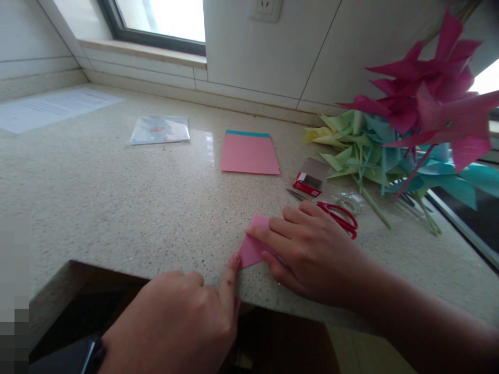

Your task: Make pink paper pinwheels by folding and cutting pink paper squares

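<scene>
A small folded piece of pink paper [253,249] lies near the front edge of the speckled counter, partly hidden by my hands. My right hand [307,249] holds it down from the right, its index finger along the top and its thumb at the near side. At the paper's near left corner, my left hand [191,306] presses with an extended index fingertip; its other fingers are curled in and its thumb is mostly hidden. Red-handled scissors [338,215] lie just beyond my right hand, their blades pointing left and partly covered.
Pink square sheets [249,154] with a blue edge behind lie further back. A red-and-clear packet [310,179] sits near the scissors. Paper pinwheels [424,98] crowd the right. A clear-wrapped packet [159,130] and a printed sheet [58,108] lie left. The counter has a front cutout [89,291].
</scene>
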The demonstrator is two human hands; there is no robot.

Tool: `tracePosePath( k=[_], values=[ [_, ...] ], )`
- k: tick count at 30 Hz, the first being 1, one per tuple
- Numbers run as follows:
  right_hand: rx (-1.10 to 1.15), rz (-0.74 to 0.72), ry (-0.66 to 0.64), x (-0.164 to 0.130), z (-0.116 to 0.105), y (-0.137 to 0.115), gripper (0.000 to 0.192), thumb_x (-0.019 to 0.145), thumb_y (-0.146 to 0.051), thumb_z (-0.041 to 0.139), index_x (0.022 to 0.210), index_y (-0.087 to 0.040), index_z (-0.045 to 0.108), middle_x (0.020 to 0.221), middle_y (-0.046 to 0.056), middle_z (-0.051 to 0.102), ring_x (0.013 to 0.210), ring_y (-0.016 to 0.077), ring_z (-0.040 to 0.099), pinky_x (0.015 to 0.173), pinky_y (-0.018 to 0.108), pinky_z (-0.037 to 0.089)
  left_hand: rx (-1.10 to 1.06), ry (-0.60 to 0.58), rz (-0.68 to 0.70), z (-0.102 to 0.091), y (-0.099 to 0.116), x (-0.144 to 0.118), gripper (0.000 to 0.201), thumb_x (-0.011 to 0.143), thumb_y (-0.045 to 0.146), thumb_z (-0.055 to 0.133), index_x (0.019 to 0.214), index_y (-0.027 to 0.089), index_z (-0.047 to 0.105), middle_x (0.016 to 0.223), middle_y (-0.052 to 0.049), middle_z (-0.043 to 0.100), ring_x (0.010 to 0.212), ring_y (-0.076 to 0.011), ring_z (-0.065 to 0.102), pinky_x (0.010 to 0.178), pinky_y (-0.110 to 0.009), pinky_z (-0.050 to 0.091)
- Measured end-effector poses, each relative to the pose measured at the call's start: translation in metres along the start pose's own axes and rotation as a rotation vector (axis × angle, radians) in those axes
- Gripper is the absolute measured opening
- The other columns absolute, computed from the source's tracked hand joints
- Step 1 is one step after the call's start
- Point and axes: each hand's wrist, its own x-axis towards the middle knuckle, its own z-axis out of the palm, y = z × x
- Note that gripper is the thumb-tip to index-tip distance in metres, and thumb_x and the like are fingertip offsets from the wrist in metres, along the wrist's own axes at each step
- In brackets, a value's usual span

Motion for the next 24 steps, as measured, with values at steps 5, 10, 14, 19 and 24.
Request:
tracePosePath(
  k=[5,10,14,19,24],
  values=[
    [-0.048,0.066,0.032,0.002,0.001,0.003,0.034,0.095,-0.034,0.049,0.117,-0.018,0.069,0.084,0.007,0.071,0.074,0.0239,0.052,0.070,0.040,0.026,0.033,0.084,-0.001,0.007,0.002,-0.002,0.055,0.079,0.009,0.057,0.133,0.002,0.063,0.051,-0.004,0.065,0.035,-0.0212,0.058,0.032,-0.030,0.035],
    [-0.045,0.093,0.018,0.002,0.004,0.007,0.036,0.098,-0.036,0.047,0.122,-0.020,0.067,0.088,0.006,0.072,0.078,0.0257,0.056,0.071,0.040,0.025,0.054,0.113,0.000,0.010,0.005,-0.007,0.047,0.082,0.013,0.056,0.127,0.004,0.069,0.047,-0.004,0.064,0.033,-0.0206,0.057,0.031,-0.030,0.033],
    [-0.017,0.113,-0.002,0.001,0.005,0.010,0.035,0.098,-0.036,0.049,0.124,-0.019,0.066,0.093,0.007,0.073,0.082,0.0261,0.059,0.074,0.040,0.027,0.082,0.131,-0.010,0.010,0.005,-0.010,0.042,0.085,0.016,0.053,0.120,0.006,0.073,0.045,-0.005,0.062,0.031,-0.0207,0.056,0.031,-0.031,0.031],
    [-0.023,0.136,0.002,0.002,0.006,0.013,0.034,0.094,-0.033,0.056,0.125,-0.020,0.066,0.095,0.007,0.074,0.086,0.0258,0.060,0.076,0.040,0.029,0.083,0.143,0.015,0.007,0.004,-0.008,0.040,0.083,0.012,0.051,0.114,0.010,0.076,0.045,-0.005,0.063,0.032,-0.0201,0.055,0.031,-0.030,0.030],
    [-0.032,0.120,0.005,0.002,0.004,0.015,0.034,0.094,-0.034,0.057,0.124,-0.021,0.067,0.093,0.007,0.071,0.085,0.0255,0.058,0.075,0.039,0.031,0.050,0.192,-0.022,0.003,0.005,-0.008,0.036,0.085,0.017,0.052,0.110,0.008,0.077,0.045,-0.004,0.063,0.032,-0.0200,0.056,0.032,-0.031,0.032]
  ],
)
